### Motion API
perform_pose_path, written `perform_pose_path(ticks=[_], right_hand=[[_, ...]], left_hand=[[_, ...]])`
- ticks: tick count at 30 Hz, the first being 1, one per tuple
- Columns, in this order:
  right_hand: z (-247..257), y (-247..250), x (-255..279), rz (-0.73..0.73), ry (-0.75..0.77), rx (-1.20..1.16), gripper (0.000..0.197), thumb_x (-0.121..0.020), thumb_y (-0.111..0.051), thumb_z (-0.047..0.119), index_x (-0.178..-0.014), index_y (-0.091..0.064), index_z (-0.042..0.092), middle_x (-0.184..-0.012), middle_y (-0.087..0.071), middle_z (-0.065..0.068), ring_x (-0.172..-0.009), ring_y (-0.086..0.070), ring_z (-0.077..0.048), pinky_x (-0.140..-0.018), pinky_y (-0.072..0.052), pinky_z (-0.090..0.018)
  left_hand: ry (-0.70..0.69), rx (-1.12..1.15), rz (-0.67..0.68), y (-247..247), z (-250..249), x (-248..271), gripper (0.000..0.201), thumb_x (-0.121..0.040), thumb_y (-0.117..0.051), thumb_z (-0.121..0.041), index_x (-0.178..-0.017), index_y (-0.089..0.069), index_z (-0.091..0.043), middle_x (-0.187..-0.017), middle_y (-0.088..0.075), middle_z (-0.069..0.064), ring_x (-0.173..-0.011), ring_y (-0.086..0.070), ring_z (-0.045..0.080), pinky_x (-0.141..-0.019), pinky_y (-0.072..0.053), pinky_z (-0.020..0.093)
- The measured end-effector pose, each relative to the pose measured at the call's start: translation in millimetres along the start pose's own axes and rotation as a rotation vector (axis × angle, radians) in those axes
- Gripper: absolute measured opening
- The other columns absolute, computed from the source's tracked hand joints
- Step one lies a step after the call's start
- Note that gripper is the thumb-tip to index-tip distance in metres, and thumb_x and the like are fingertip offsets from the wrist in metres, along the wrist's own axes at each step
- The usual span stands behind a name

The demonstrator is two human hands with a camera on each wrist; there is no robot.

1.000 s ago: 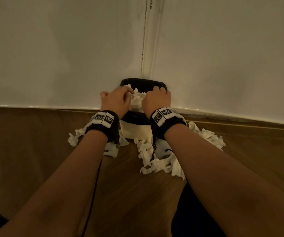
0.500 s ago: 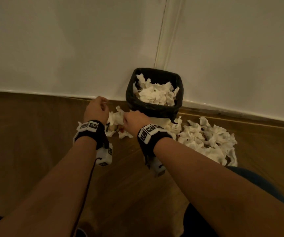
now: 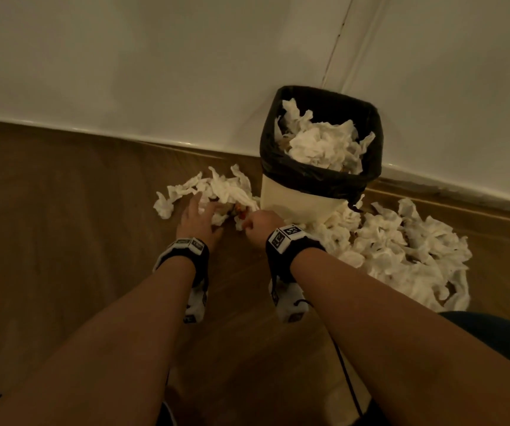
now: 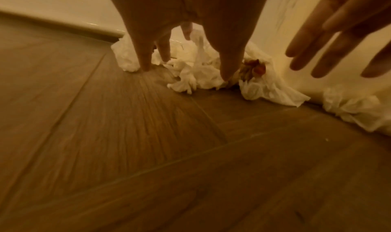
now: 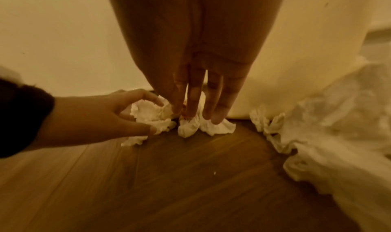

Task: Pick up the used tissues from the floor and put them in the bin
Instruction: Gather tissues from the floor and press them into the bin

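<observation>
Two heaps of crumpled white used tissues lie on brown wood-plank floor [image 3: 63, 241]: smaller heap [image 3: 216, 189] left of bin, larger heap [image 3: 407, 250] right of it. One tissue in smaller heap carries red-orange stain [image 4: 257, 68]. Cream square bin with black liner [image 3: 321, 170] stands against white wall [image 3: 155, 56], already stuffed with white wads. I see my left hand [image 3: 198, 219] spread, fingers apart, tips on smaller heap. My right hand [image 3: 259, 226] reaches same heap, fingers straight, close together, tips touching tissue.
</observation>
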State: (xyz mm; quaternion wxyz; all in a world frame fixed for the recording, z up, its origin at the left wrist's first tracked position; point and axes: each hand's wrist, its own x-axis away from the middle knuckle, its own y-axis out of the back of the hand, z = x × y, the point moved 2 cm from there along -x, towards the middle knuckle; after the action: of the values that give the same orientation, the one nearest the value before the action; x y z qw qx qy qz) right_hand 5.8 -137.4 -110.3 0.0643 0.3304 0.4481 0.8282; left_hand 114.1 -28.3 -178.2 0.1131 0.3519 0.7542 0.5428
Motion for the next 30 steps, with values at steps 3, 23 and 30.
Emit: perform_pose_path(ticks=[3, 23, 30], right_hand=[[2.4, -13.1, -4.6, -0.006, 0.019, -0.002, 0.034, -0.099, -0.037, 0.018, -0.123, -0.059, 0.01, -0.126, -0.059, -0.012, -0.112, -0.055, -0.029, -0.092, -0.043, -0.033], [13.3, -38.8, -34.6, -0.249, 0.117, 0.161, 0.041, -0.093, -0.044, 0.014, -0.134, -0.044, 0.017, -0.142, -0.03, -0.009, -0.13, -0.026, -0.033, -0.101, -0.039, -0.041], [4.3, -48.8, -41.4, -0.042, 0.014, 0.21, 0.034, -0.094, -0.044, 0.003, -0.128, -0.048, 0.004, -0.145, -0.025, -0.017, -0.133, -0.026, -0.037, -0.107, -0.031, -0.043]], left_hand=[[-0.011, 0.018, 0.079, -10.6, 0.0, -7.6, 0.056, -0.089, -0.056, -0.025, -0.14, -0.034, -0.031, -0.154, -0.013, 0.005, -0.138, -0.021, 0.035, -0.111, -0.028, 0.046], [0.562, 0.636, -0.225, 12.7, 22.5, 0.0, 0.04, -0.099, -0.029, -0.03, -0.09, -0.058, -0.004, -0.092, -0.055, 0.019, -0.091, -0.055, 0.034, -0.073, -0.036, 0.032], [0.5, 0.621, -0.22, 6.3, 37.9, 9.5, 0.015, -0.085, -0.06, -0.028, -0.079, -0.049, -0.022, -0.08, -0.053, -0.003, -0.072, -0.05, 0.015, -0.062, -0.037, 0.025]])
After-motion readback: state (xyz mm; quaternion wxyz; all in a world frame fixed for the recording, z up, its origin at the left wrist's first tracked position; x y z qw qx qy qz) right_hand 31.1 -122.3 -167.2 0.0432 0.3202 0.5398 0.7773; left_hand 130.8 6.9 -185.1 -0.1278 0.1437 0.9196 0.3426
